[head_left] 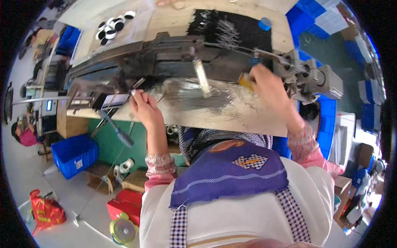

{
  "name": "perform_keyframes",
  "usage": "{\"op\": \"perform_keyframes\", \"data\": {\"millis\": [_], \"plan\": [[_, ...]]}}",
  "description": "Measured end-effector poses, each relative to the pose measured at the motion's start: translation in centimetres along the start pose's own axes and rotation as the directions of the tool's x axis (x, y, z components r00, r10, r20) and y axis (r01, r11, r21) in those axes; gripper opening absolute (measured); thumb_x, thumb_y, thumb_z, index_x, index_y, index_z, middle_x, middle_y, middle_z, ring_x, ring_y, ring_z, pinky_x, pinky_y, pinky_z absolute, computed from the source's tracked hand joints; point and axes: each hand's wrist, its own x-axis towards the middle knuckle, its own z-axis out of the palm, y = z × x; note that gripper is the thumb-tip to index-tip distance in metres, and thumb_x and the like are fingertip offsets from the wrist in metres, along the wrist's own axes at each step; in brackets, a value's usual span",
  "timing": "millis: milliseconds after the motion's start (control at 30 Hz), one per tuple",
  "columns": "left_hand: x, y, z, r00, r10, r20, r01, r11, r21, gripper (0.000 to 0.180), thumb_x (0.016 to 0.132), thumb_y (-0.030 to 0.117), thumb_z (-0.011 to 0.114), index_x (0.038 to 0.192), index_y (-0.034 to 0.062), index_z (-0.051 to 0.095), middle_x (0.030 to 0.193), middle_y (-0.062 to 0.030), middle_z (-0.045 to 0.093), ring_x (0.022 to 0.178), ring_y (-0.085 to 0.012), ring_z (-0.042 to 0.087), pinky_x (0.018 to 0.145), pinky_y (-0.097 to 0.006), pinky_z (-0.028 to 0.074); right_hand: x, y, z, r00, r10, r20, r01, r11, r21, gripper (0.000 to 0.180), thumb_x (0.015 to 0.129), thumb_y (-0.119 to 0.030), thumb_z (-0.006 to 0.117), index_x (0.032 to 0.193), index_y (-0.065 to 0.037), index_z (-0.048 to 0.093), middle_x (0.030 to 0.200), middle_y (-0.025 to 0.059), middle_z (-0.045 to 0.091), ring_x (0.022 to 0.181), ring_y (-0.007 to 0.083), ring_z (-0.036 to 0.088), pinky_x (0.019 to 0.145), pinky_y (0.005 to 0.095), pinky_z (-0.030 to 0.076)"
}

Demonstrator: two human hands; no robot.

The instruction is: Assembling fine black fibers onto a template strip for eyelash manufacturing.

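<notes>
A long, dark metal bench machine (165, 62) runs across the table, resembling a small lathe. At its left part, my left hand (145, 108) is closed, with thumb and fingertips pinched together by a small metal end; what they hold is too small to make out. Farther right, my right hand (269, 87) is closed against a yellow piece (246, 82) and slightly blurred by motion. A pale upright lever (202, 78) stands out from the machine between my hands. Below it, many thin metal pins or wires (198, 97) lie in a heap on the wooden tabletop (248, 115).
Behind the machine lie a black mat (256, 41) with more thin metal pieces, a blue cap (264, 24) and several white-and-black round parts (109, 31). Grey machine housing (322, 80) stands at the right end. Blue crates (74, 155) and a red bag (46, 211) are on the floor.
</notes>
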Motion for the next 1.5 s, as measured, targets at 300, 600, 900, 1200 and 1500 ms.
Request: {"op": "perform_keyframes", "data": {"millis": [300,600,900,1200,1500], "plan": [[-6.3,-3.5,18.4,0.368,-0.638,0.677,0.546,0.737,0.398,0.027,0.097,0.026,0.051,0.081,0.0038,0.051,0.059,0.0045,0.037,0.042,-0.0067,0.031,0.038,-0.024,0.021,-2.8,-1.4,-6.8,0.958,0.070,0.276,-0.131,0.969,0.208,0.017,0.084,-0.016,0.060,0.091,-0.004,0.052,0.078,0.0197,0.061,0.078,0.0396,0.060,0.065,0.0455,0.047],[-6.2,-4.0,18.0,0.823,-0.389,0.414,0.332,0.921,0.205,0.023,0.097,0.024,0.051,0.082,0.0066,0.054,0.057,0.0039,0.041,0.043,-0.0057,0.034,0.038,-0.023,0.022,6.6,1.1,-8.4,0.941,-0.138,-0.310,0.164,0.985,0.061,0.023,0.080,-0.002,0.049,0.101,-0.007,0.057,0.090,0.0176,0.062,0.087,0.0390,0.059,0.074,0.0453,0.048],[-6.7,-3.7,18.0,0.839,-0.415,0.353,0.386,0.910,0.152,0.023,0.096,0.024,0.051,0.083,0.0066,0.057,0.055,0.0049,0.038,0.044,-0.0064,0.031,0.043,-0.023,0.024,11.3,-0.5,-5.0,0.952,-0.107,0.286,-0.105,0.766,0.634,0.024,0.084,-0.009,0.056,0.103,0.002,0.064,0.076,0.0121,0.066,0.063,0.0201,0.064,0.060,0.0341,0.052],[-5.7,-5.0,17.5,0.639,-0.430,0.638,0.404,0.893,0.197,0.063,0.096,0.058,0.027,0.127,0.0041,0.041,0.118,-0.0157,0.055,0.105,-0.0249,0.059,0.093,-0.040,0.046,14.0,1.0,-6.6,0.819,-0.095,0.565,-0.397,0.616,0.680,0.034,0.090,-0.010,0.057,0.121,0.004,0.054,0.086,0.0129,0.065,0.066,0.0176,0.064,0.060,0.0283,0.055],[-4.7,-1.9,17.6,0.622,-0.429,0.655,0.748,0.572,-0.336,0.082,0.093,0.061,0.029,0.130,-0.0130,0.029,0.131,-0.0293,0.042,0.126,-0.0369,0.040,0.109,-0.045,0.034,11.7,-0.1,-9.5,0.988,-0.143,0.067,0.150,0.981,-0.120,0.033,0.090,-0.022,0.054,0.118,-0.006,0.060,0.109,0.0187,0.054,0.099,0.0336,0.052,0.085,0.0386,0.043]]}}
